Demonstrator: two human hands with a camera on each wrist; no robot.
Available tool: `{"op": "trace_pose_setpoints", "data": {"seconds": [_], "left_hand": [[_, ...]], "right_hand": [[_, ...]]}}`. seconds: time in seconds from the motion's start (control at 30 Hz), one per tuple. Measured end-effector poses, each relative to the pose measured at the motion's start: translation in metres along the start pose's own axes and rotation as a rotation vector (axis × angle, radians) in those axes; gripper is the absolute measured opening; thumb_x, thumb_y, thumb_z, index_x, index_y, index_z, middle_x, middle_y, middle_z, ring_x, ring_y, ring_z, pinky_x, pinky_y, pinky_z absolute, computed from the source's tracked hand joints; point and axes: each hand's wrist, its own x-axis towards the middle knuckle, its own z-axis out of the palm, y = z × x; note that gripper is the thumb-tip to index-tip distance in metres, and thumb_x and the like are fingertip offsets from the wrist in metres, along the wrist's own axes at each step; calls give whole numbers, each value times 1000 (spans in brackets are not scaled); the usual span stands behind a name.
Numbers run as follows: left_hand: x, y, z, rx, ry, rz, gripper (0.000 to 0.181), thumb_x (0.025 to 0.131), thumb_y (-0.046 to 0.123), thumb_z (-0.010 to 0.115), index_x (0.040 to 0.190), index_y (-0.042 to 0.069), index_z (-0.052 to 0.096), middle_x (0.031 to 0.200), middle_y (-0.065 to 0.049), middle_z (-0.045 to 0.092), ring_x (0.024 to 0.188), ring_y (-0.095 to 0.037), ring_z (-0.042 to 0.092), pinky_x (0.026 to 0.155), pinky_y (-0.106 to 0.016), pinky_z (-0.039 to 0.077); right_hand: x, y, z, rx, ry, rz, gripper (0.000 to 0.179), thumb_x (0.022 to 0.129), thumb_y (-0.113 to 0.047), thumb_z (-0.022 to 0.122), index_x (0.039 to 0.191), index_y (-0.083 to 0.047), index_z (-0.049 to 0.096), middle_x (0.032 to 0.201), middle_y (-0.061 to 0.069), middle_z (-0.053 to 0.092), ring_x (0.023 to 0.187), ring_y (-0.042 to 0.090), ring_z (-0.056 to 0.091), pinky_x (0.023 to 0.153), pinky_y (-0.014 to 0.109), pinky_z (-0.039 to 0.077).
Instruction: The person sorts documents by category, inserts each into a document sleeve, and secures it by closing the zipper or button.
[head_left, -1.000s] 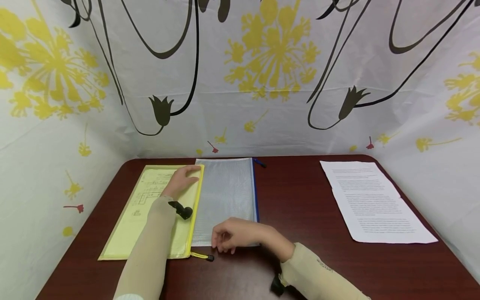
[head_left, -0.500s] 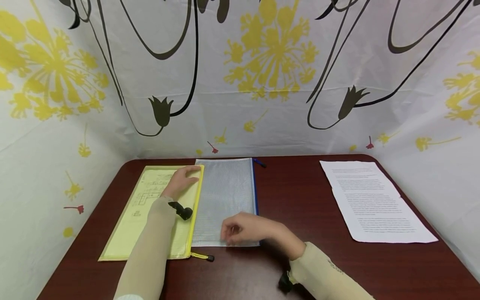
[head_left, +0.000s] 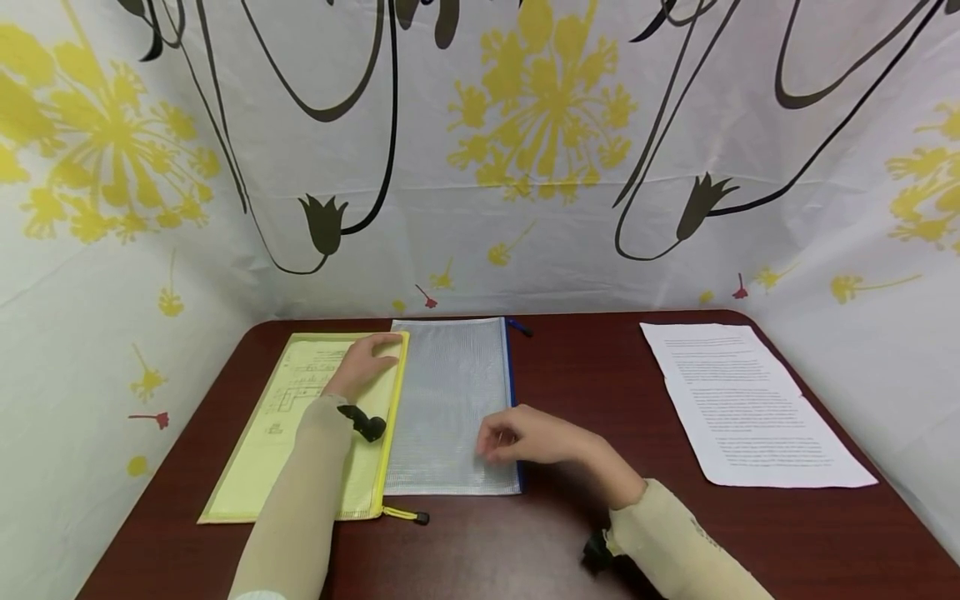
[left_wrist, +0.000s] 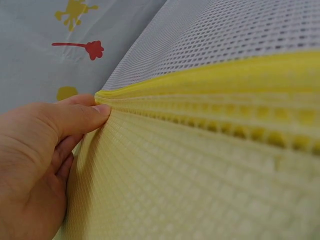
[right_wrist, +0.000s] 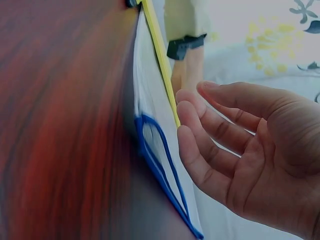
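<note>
At the far right corner of the yellow mesh zipper pouch (head_left: 300,450), my left hand (head_left: 362,367) pinches the zipper edge; the left wrist view shows the thumb of that hand (left_wrist: 35,145) on the corner. A sheet with printed diagrams shows through this pouch. Beside it lies a clear mesh zipper pouch (head_left: 450,392) with a blue edge (right_wrist: 165,155). The blue edge gapes at its near end in the right wrist view. My right hand (head_left: 536,435) hovers over the lower right of the blue-edged pouch, fingers loosely curled, holding nothing.
Printed white papers (head_left: 750,408) lie on the right of the dark red-brown table (head_left: 592,375). A yellow zipper pull (head_left: 405,514) sticks out at the near end, a blue one (head_left: 519,327) at the far end. A patterned white cloth (head_left: 480,217) hangs behind.
My right hand has moved right and slightly away from me, from near the yellow zipper pull to the blue-edged pouch's right side. The left hand and both pouches have stayed put.
</note>
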Motion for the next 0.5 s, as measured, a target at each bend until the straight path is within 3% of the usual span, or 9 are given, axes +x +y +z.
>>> {"op": "trace_pose_setpoints", "data": {"seconds": [0.17, 0.4, 0.5], "left_hand": [[-1, 1, 0, 16, 8, 5, 46, 98, 11, 61, 143, 11, 52, 154, -9, 47, 148, -32, 34, 124, -50, 24], [-2, 3, 0, 20, 6, 11, 47, 98, 10, 60, 144, 9, 51, 154, -10, 47, 148, -31, 34, 124, -49, 24], [-3, 3, 0, 18, 6, 7, 47, 98, 9, 60, 144, 9, 51, 154, -10, 47, 148, -31, 34, 124, -49, 24]], "right_hand": [[-11, 8, -9, 25, 44, 22, 8, 94, -12, 67, 101, -8, 70, 93, 2, 71, 82, 8, 63, 72, 22, 55], [-26, 19, -22, 76, 84, 74, 10, 95, -7, 65, 103, -4, 68, 94, 8, 73, 83, 21, 68, 71, 38, 60], [-33, 24, -28, 71, 106, 94, 9, 96, -6, 63, 104, -4, 67, 95, 11, 73, 84, 23, 68, 72, 40, 60]]}}
